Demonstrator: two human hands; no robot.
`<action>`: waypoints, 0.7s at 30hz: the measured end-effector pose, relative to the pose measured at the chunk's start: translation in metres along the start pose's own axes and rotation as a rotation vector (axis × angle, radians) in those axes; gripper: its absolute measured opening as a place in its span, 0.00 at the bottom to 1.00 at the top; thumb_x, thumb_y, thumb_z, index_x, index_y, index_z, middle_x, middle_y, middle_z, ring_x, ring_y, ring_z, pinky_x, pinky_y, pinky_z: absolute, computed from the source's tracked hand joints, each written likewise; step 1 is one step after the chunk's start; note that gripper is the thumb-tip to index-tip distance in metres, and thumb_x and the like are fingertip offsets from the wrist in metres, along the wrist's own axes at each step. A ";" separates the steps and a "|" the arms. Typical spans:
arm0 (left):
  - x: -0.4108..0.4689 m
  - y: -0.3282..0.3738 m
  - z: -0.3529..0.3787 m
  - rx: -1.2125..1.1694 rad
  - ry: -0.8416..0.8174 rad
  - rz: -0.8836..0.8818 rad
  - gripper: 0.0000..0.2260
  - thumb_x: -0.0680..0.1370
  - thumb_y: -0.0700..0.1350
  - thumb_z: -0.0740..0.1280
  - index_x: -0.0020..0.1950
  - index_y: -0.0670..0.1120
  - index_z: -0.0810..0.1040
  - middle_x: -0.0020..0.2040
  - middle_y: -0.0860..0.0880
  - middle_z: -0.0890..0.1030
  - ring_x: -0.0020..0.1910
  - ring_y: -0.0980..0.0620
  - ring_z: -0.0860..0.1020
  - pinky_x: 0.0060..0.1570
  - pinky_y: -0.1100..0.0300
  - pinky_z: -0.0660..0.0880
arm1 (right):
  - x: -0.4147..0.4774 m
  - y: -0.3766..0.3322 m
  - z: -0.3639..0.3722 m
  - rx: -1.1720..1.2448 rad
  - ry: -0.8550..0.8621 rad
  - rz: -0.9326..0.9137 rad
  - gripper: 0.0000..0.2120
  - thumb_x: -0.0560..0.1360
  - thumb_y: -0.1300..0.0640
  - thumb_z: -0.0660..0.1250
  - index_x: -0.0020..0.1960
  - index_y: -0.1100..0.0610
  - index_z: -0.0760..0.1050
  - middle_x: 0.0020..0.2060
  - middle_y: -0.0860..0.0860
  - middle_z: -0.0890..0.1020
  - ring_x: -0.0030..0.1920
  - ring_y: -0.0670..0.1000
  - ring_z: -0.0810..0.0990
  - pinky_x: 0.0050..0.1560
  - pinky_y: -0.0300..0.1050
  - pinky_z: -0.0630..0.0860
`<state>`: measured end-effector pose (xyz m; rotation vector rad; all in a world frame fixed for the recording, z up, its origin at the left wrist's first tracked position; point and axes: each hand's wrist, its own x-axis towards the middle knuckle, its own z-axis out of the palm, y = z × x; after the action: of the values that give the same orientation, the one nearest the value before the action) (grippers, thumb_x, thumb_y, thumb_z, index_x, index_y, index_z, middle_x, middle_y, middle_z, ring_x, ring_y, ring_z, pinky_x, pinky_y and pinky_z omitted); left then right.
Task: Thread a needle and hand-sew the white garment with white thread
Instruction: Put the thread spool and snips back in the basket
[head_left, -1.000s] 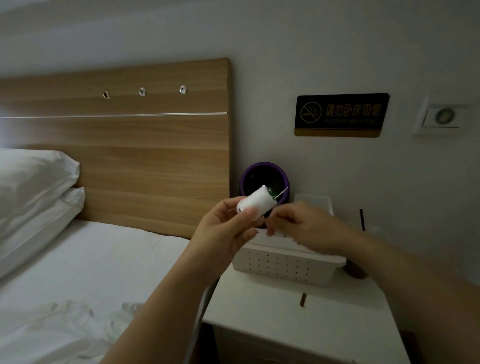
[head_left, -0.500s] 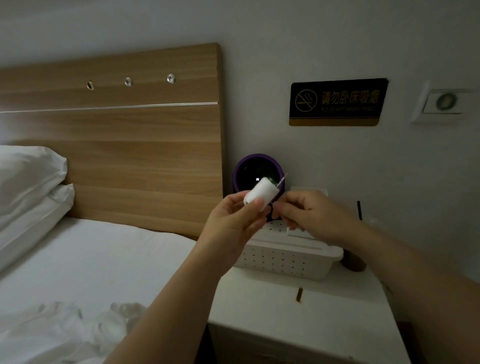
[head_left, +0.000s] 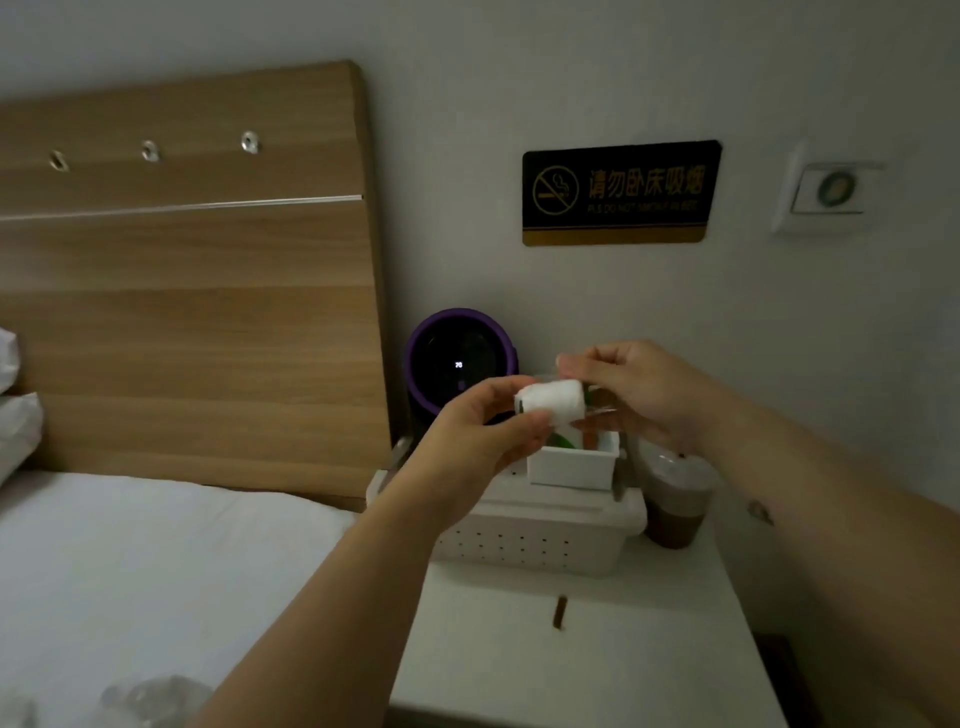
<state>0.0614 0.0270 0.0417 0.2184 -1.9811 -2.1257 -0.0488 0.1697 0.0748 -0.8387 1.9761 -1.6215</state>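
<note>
The spool of white thread (head_left: 550, 397) is up in the air in front of us, lying roughly level above the white perforated basket (head_left: 535, 540). Our left hand (head_left: 483, 436) grips it, thumb below and fingers curled over its left end. Our right hand (head_left: 639, 395) is just beside the spool's right end, fingers curled. Its thumb and forefinger are pinched together just above the spool, and we cannot tell what, if anything, lies between them. No needle is clear enough for us to pick out.

The basket stands at the back of the white bedside table (head_left: 597, 649), with a small white box (head_left: 571, 467) sitting in it. Just right of the basket is a lidded cup of brown drink (head_left: 675, 514). Behind the basket, against the wall, is a round purple device with a dark face (head_left: 457, 364). A small brown object (head_left: 560, 612) lies on the table in front of the basket.

To our left are the bed's white sheet (head_left: 156, 561) and the wooden headboard (head_left: 182, 286), with pillows (head_left: 15, 431) at the frame's edge. On the wall hang a black no-smoking sign (head_left: 621, 192) and a white wall panel (head_left: 826, 192).
</note>
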 end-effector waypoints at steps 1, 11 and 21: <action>0.005 -0.001 0.002 -0.023 0.036 0.002 0.12 0.75 0.40 0.68 0.59 0.48 0.77 0.59 0.46 0.79 0.56 0.48 0.80 0.55 0.55 0.78 | 0.002 -0.001 -0.003 0.062 -0.031 0.019 0.14 0.71 0.48 0.67 0.48 0.57 0.79 0.48 0.55 0.82 0.47 0.54 0.83 0.45 0.46 0.80; 0.031 -0.043 0.008 0.927 0.136 0.103 0.19 0.79 0.45 0.66 0.69 0.51 0.71 0.63 0.53 0.76 0.56 0.58 0.76 0.53 0.68 0.69 | 0.041 0.043 0.002 -0.743 0.175 -0.065 0.10 0.73 0.56 0.71 0.47 0.51 0.70 0.44 0.47 0.75 0.43 0.48 0.77 0.42 0.42 0.77; 0.012 -0.041 -0.003 1.125 0.041 0.129 0.18 0.81 0.46 0.63 0.70 0.52 0.71 0.71 0.54 0.70 0.68 0.54 0.70 0.64 0.62 0.66 | 0.043 0.060 0.017 -0.872 0.163 -0.134 0.05 0.78 0.58 0.64 0.52 0.54 0.77 0.50 0.49 0.80 0.51 0.49 0.79 0.53 0.46 0.76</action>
<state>0.0481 0.0235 0.0013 0.2815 -2.8109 -0.7134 -0.0785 0.1356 0.0141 -1.1723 2.8366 -0.8466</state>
